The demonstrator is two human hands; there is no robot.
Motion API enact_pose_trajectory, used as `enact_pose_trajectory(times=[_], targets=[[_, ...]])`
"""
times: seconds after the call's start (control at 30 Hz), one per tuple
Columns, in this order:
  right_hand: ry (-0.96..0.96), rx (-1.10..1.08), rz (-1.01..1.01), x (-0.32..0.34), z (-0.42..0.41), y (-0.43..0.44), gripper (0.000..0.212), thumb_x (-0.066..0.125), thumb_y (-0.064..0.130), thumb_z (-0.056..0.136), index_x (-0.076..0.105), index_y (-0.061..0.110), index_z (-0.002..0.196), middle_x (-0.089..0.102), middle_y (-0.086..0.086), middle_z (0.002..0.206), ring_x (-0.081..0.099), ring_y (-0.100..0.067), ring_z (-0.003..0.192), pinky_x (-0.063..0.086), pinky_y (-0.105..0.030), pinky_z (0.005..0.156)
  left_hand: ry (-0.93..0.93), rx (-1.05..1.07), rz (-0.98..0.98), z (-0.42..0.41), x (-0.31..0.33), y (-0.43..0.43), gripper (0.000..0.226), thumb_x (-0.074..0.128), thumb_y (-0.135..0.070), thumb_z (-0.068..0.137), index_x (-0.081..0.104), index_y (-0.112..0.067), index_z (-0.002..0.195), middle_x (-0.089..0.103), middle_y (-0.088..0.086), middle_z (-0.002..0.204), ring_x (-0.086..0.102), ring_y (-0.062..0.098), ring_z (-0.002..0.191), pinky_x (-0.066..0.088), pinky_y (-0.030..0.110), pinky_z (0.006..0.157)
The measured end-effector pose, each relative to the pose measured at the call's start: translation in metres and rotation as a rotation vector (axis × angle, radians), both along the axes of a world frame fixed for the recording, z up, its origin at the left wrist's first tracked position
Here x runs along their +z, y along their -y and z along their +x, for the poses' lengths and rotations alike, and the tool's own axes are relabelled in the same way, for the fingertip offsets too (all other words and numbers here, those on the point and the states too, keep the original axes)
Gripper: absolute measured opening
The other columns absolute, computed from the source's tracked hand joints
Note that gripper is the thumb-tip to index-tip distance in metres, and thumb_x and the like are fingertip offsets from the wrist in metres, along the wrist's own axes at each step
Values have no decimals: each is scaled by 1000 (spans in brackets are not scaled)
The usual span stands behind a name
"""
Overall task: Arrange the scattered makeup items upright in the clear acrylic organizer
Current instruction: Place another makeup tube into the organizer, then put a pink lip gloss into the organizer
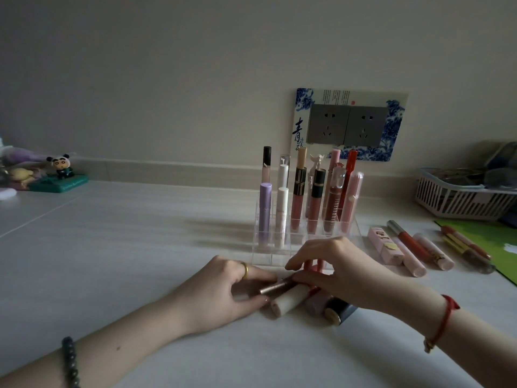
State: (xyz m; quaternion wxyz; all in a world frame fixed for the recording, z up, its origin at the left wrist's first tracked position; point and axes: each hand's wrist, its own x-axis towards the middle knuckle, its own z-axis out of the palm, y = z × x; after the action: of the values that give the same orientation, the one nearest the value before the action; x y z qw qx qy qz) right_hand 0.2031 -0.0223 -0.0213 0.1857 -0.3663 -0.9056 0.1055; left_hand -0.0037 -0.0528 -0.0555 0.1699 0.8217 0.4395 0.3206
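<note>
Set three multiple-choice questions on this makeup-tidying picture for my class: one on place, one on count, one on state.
1. Where is the panda figurine? A far left on the table B on the wall C in a hand
2. How many grey wall sockets? A one B two C four
3. The lilac tube is: A lying flat B held C upright in the organizer
Answers: A, it sits far left, near the wall; B, two plates side by side; C, it stands in a left-hand slot.
</note>
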Motion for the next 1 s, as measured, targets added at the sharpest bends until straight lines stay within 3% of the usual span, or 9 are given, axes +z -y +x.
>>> enact_pose_trajectory(times=[0.07,0.23,0.47,0.57,0.7,0.83,1.0], targets=[[0,5,12,-1,-1,0,23,60,23,83,65,24,105,65,7,102,59,-4,91,46,-14,83,9,11,11,0,-1,-1,31,70,-21,75,67,-28,105,66,-24,99,58,-16,93,44,6,85],[14,15,62,-2,-2,-1,24,58,23,84,64,25,107,63,10,103,55,-1,89,43,-9,81,93,88,80,1,3,-2,26,69,-15,76,71,-30,96,55,-49,76,58,-17,90,40,0,80],[-100,-33,134,4,-6,-1,25,59,27,81,63,25,105,64,13,96,58,1,80,47,-10,76,373,70,126,16,24,-7,28,71,-10,73,69,-26,96,72,-17,91,67,-1,84,48,10,80],[-258,-40,115,11,-6,-2,28,53,29,76,63,19,100,62,16,84,62,4,73,48,-5,72,540,51,91,27,40,-14,31,70,-10,72,65,-22,100,72,-7,94,68,5,85,51,14,78],[-525,-103,68,25,-5,-13,18,61,11,76,64,12,94,60,18,78,62,4,78,48,-4,68,736,69,52,43,57,-25,23,64,-10,78,62,-23,97,68,-6,94,66,1,85,49,11,77],[-705,-172,39,29,-6,-28,18,66,6,75,64,14,91,66,8,79,65,-2,74,52,-11,70,735,104,-7,56,52,-35,22,56,-9,85,62,-17,104,68,0,97,64,5,89,50,14,84],[-693,-227,25,18,-6,-39,18,66,4,75,66,9,92,64,10,77,66,-5,74,52,-12,72,688,91,-109,60,35,-37,33,51,-5,88,55,-10,120,62,-6,111,60,-5,97,44,8,87]])
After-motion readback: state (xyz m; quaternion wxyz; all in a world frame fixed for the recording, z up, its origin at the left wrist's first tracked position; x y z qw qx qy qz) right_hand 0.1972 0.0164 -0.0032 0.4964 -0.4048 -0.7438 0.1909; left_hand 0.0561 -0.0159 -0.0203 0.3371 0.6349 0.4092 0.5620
